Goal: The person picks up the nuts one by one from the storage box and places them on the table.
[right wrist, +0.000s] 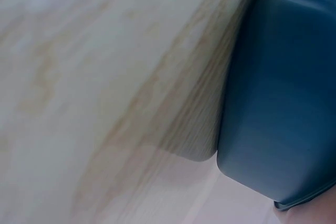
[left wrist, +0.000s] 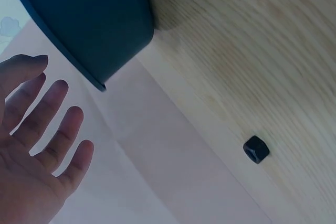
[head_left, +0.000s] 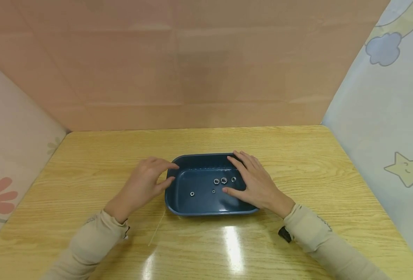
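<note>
A dark blue rectangular tray (head_left: 199, 213) lies on the table with several metal nuts inside. Two larger nuts sit side by side, one of them a silver nut (head_left: 224, 181); a small nut (head_left: 192, 193) lies apart toward the left. At the tray's left end is my left hand (head_left: 145, 182), thumb and fingers spread apart, fingertips right at the rim. My right hand (head_left: 257, 184) reaches over the right end, fingers extended, thumb over the tray's inside. Part of that hand (right wrist: 310, 211) shows against the rim in the right wrist view. Neither hand holds a nut.
On the wood-grain table (head_left: 115, 155) lies a small black nut-like piece (left wrist: 256, 149), seen in the left wrist view. A pale thin strand (head_left: 156, 230) lies before the tray. Paper-covered panels (head_left: 192, 77) rise at the back and sides.
</note>
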The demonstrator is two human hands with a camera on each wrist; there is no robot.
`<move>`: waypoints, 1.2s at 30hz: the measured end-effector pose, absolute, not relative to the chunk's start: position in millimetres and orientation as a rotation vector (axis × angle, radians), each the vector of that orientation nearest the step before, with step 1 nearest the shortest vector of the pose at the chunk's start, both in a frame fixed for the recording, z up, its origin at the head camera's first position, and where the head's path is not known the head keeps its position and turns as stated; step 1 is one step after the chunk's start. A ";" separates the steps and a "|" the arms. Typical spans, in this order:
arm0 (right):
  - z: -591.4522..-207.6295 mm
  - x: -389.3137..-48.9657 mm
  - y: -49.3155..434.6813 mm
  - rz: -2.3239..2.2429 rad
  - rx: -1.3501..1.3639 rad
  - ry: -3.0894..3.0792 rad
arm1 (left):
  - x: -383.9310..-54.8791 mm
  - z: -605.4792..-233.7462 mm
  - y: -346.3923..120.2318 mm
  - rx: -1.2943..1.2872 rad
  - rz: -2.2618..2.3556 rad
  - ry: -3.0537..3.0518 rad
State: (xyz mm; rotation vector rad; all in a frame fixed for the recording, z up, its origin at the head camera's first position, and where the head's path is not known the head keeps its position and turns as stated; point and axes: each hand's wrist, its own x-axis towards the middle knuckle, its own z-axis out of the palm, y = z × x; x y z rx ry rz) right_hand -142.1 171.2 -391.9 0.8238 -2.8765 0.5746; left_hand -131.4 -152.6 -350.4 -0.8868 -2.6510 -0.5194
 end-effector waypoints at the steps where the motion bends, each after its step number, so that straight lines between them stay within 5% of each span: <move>1: -392.1 -142.4 171.4 0.571 0.824 -2.877 | -131.5 -350.6 -151.4 -0.891 -0.517 -2.656; 36: -392.0 -142.6 170.8 0.550 0.828 -2.887 | -135.2 -367.6 -126.5 -0.993 -0.533 -2.778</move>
